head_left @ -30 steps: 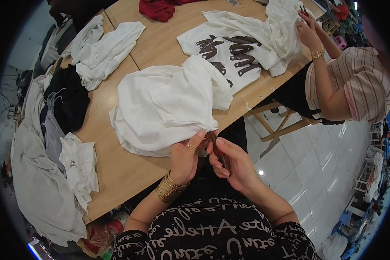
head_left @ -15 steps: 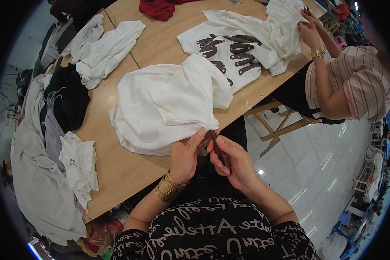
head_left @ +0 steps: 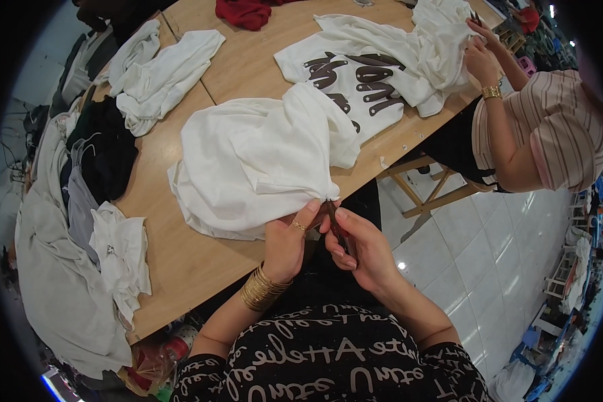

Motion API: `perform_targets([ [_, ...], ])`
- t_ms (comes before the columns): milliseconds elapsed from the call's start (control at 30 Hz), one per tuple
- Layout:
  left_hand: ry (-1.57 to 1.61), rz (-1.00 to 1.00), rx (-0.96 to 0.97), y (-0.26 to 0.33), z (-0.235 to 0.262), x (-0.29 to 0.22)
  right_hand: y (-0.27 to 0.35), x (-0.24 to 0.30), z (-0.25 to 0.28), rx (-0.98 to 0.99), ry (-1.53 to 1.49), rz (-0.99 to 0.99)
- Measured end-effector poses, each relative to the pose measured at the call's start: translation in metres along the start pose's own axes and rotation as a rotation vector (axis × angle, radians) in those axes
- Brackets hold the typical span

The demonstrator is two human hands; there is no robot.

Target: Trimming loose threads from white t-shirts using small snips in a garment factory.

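At the far left, a heap of pale and dark garments hangs over the edge of the wooden worktop. Right of it lies the white garment, bunched on the worktop with its near-right corner drawn out over the near edge toward the person. The left hand, with gold bangles on the wrist and a ring on one finger, has its grip pressed together on that corner, thumb and forefinger pinching the cloth just off the worktop's edge. Immediately to its right, touching it, the right hand closes its grip around a small dark snipping tool; whether the blades are open cannot be told. The tool's long axis runs from the palm up and to the left, its tip meeting the pinched corner. So the cloth lies up and left of the right grip, and the left hand is the nearer to it. Farther right, another person's hands work at a white printed shirt.
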State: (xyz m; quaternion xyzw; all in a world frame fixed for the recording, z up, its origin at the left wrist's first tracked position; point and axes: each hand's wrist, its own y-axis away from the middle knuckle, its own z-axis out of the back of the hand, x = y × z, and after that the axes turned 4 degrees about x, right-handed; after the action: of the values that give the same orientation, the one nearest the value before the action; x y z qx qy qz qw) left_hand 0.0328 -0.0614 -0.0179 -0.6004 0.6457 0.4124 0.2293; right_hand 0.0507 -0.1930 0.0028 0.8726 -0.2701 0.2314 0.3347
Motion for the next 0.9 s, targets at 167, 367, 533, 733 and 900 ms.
perform_targets([
  [167, -0.084, -0.036, -0.015, -0.001, 0.001, 0.002, -0.001, 0.0, -0.002, -0.005, 0.006, 0.007],
  [367, 0.069, 0.098, -0.015, -0.006, 0.002, -0.001, -0.004, 0.0, -0.002, -0.006, 0.099, 0.123],
  [533, 0.208, 0.18, 0.027, -0.008, 0.001, -0.008, -0.001, 0.0, 0.001, -0.048, 0.194, 0.086],
  [733, 0.153, 0.17, -0.009, -0.003, -0.005, -0.013, 0.003, 0.0, 0.0, -0.055, 0.303, 0.14],
  [900, 0.174, 0.191, 0.014, 0.0, -0.01, -0.02, 0.007, 0.001, -0.001, -0.046, 0.338, 0.15],
])
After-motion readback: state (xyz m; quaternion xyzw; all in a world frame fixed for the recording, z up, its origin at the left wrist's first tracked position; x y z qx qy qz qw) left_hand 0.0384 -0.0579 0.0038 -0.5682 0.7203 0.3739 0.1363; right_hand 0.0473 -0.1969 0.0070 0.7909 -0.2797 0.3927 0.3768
